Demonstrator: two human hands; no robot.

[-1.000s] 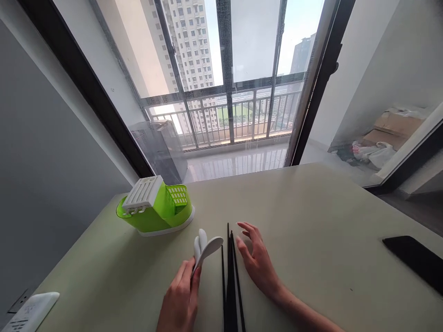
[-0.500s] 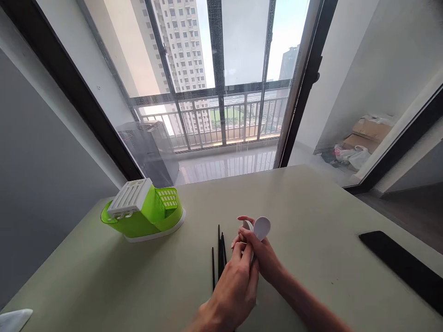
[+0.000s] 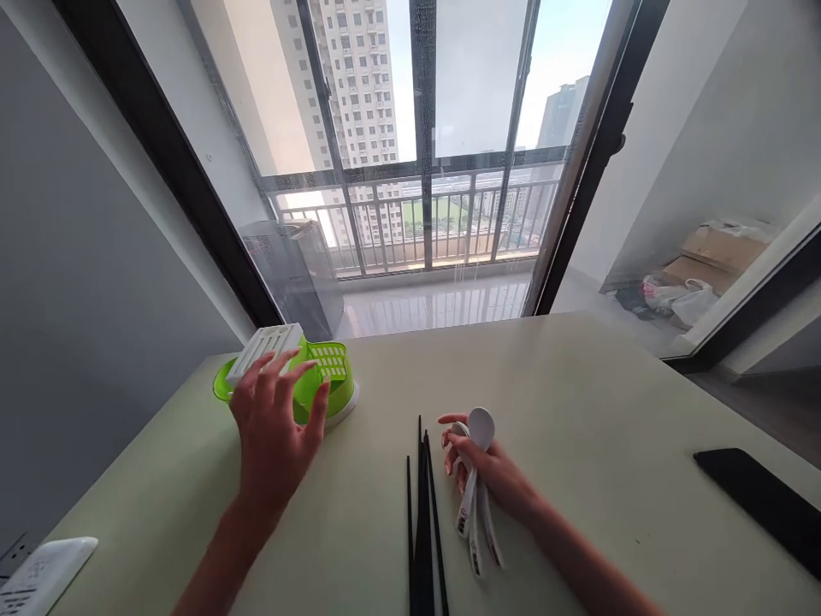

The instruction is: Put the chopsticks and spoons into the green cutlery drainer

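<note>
My right hand [image 3: 491, 475] is closed around a bundle of white spoons [image 3: 476, 479], bowls pointing away from me, handles trailing toward me. Just left of that hand several black chopsticks [image 3: 423, 522] lie lengthwise on the pale green table [image 3: 577, 402]. My left hand [image 3: 275, 432] is raised with fingers spread, holding nothing, right in front of a lime-green cutlery holder [image 3: 321, 385] with a white slotted lid [image 3: 264, 346]. The fingers hide part of the holder; I cannot tell whether they touch it.
A black phone [image 3: 766, 500] lies near the table's right edge. A white device [image 3: 42, 573] sits at the near left corner. Beyond the table is a glass balcony door [image 3: 436, 162], with a grey wall on the left.
My left hand passed the spoons to my right hand, then moved left and forward to the green holder. My right hand now holds the spoons alone.
</note>
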